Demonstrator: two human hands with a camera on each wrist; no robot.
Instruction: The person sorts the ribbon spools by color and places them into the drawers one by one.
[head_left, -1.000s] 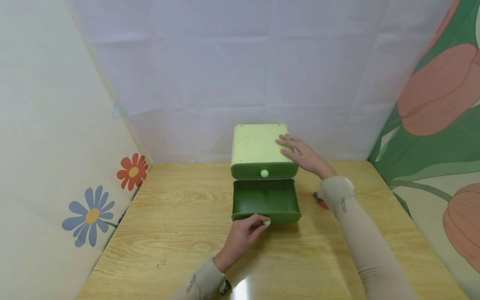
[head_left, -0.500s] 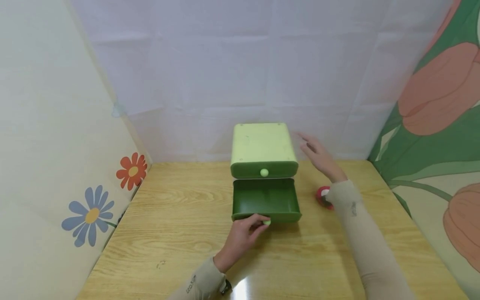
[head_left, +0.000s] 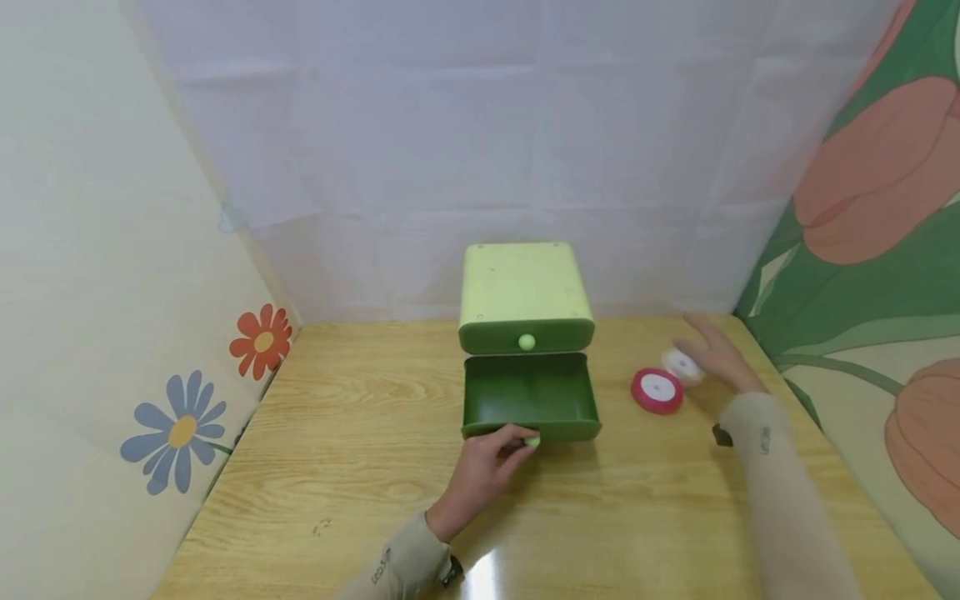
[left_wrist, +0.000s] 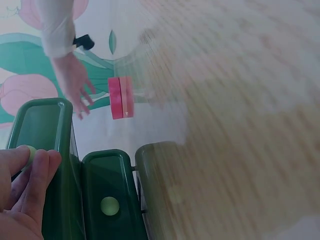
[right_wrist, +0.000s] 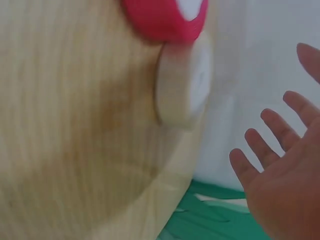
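A small two-drawer desk organizer (head_left: 525, 283), light green with dark green drawers, stands near the back of the table. Its lower drawer (head_left: 572, 432) is pulled out, with nothing seen inside. The thumb and fingers of my left hand (head_left: 478, 473) pinch that drawer's round light green knob (head_left: 532, 442). To the right, my right hand (head_left: 718, 357) hovers beside a white ribbon roll (head_left: 681, 365), fingers spread and holding nothing. A red ribbon roll (head_left: 657, 392) lies right in front of the white one; in the right wrist view the two appear close together.
The wood-grain table (head_left: 360, 467) reaches a white sheet (head_left: 420, 167) hung at the back. A flower-painted wall (head_left: 180, 433) borders it on the left, a tulip-patterned wall (head_left: 877, 183) on the right. The upper drawer (head_left: 487, 338) is closed.
My right hand has left the organizer's top and moved right and down toward the white roll. Both rolls have come into sight from behind the sleeve. The left hand has kept its pinch.
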